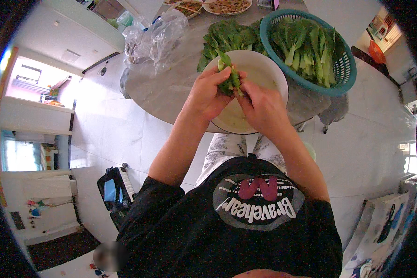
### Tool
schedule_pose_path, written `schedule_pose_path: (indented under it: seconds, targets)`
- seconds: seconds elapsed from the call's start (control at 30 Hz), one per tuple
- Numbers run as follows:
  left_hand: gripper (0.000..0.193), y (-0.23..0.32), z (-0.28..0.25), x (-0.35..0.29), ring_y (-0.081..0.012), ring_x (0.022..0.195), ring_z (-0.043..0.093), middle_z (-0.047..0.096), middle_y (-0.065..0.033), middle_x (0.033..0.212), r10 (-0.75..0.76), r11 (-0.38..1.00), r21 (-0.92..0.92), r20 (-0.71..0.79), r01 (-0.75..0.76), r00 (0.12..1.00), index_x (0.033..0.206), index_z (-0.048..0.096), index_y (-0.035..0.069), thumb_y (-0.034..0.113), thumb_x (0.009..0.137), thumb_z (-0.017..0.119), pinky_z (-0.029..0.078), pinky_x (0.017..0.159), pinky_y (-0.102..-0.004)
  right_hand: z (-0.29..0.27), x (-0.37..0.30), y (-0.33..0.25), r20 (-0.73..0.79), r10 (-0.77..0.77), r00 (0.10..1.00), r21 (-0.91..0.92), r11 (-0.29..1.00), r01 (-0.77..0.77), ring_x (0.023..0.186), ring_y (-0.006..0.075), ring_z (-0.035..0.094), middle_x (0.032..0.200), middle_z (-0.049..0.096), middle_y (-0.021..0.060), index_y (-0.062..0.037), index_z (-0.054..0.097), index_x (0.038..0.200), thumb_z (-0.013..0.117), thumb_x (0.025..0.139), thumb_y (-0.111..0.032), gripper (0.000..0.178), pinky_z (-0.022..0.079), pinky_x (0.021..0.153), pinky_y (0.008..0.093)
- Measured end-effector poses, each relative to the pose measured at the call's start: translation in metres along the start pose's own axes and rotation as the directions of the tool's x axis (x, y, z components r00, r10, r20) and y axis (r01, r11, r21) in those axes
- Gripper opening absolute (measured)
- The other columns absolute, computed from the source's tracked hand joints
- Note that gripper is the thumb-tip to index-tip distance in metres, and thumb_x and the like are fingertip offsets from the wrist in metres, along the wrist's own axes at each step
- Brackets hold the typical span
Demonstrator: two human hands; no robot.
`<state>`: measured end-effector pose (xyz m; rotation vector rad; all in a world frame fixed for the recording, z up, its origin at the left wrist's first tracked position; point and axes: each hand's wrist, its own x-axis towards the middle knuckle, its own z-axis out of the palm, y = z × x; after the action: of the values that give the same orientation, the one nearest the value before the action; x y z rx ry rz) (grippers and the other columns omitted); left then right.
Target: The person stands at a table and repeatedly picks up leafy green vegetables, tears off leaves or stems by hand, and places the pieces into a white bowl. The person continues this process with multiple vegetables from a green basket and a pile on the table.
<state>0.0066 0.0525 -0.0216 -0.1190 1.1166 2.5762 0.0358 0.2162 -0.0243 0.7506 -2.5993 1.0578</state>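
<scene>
Over a large white bowl (269,74) at the table's near edge, both my hands are closed on a small bunch of leafy greens (229,83). My left hand (207,92) wraps the leaves, its thumb pressed on top. With fingers pinched at the bunch's lower right side, my right hand (263,103) hides part of the stems. Cloudy pale water with a few green bits shows inside the bowl. Just behind the bowl lies a pile of leafy greens (229,34). To the right, a teal plastic basket (348,69) holds many more greens with pale stalks.
A crumpled clear plastic bag (160,39) lies on the left of the grey table (155,92). Plates of food (227,5) stand at the far edge, chopsticks across one. A black open case (113,190) is on the floor at left. An orange basket (377,52) sits far right.
</scene>
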Motion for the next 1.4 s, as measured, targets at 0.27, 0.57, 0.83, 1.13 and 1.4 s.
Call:
schedule_pose_path:
  seconds: [0.27, 0.57, 0.83, 1.13, 1.4]
  targets:
    - [0.025, -0.005, 0.003, 0.004, -0.0229, 0.09, 0.062, 0.061, -0.0108, 0.104, -0.048, 0.972, 0.23, -0.02, 0.051, 0.999, 0.114, 0.053, 0.001, 0.006, 0.089, 0.056, 0.053, 0.084, -0.036, -0.001, 0.0, -0.002, -0.078, 0.069, 0.995, -0.116, 0.99, -0.077, 0.064, 0.0351, 0.062, 0.071, 0.064, 0.0155, -0.0054, 0.058, 0.09, 0.06, 0.084, -0.018, 0.014, 0.048, 0.057, 0.0447]
    - [0.014, 0.01, 0.022, 0.015, -0.0242, 0.076, 0.06, 0.06, -0.0085, 0.087, -0.056, 0.704, 0.7, -0.119, 0.123, 0.991, 0.103, 0.056, 0.006, 0.012, 0.09, 0.056, 0.049, 0.066, -0.037, -0.009, 0.0, 0.008, -0.119, 0.106, 0.987, 0.135, 0.987, -0.089, 0.065, 0.0372, 0.061, 0.071, 0.063, 0.0179, -0.0071, 0.06, 0.087, 0.053, 0.087, -0.027, 0.021, 0.047, 0.06, 0.0505]
    - [0.019, -0.005, -0.026, 0.039, -0.0365, 0.089, 0.061, 0.066, -0.0132, 0.092, -0.101, -0.568, 0.722, 0.414, -0.394, 0.905, 0.093, 0.062, 0.01, 0.02, 0.077, 0.059, 0.049, 0.071, -0.0457, -0.006, -0.002, 0.005, -0.081, 0.117, 0.99, 0.071, 0.991, -0.111, 0.063, 0.0359, 0.061, 0.07, 0.063, 0.0145, -0.0074, 0.058, 0.083, 0.059, 0.086, -0.029, 0.022, 0.046, 0.055, 0.0461]
    - [0.026, 0.0, 0.007, 0.023, -0.035, 0.097, 0.061, 0.066, -0.0147, 0.1, -0.191, -0.563, 0.793, 0.15, -0.233, 0.97, 0.099, 0.063, 0.011, 0.026, 0.08, 0.056, 0.049, 0.078, -0.045, -0.009, -0.004, 0.004, -0.055, 0.053, 0.997, 0.056, 0.997, -0.05, 0.067, 0.0372, 0.061, 0.072, 0.063, 0.0157, -0.0047, 0.055, 0.08, 0.057, 0.087, -0.029, 0.025, 0.047, 0.058, 0.0478]
    - [0.024, 0.013, -0.042, 0.055, -0.031, 0.079, 0.063, 0.066, -0.0162, 0.083, -0.046, -0.363, 0.863, 0.361, -0.352, 0.932, 0.102, 0.062, 0.002, 0.017, 0.083, 0.057, 0.048, 0.065, -0.0413, -0.008, -0.002, 0.006, -0.006, 0.034, 0.999, 0.117, 0.993, -0.033, 0.066, 0.0378, 0.061, 0.071, 0.063, 0.0168, -0.0055, 0.056, 0.082, 0.057, 0.086, -0.029, 0.024, 0.047, 0.058, 0.0494]
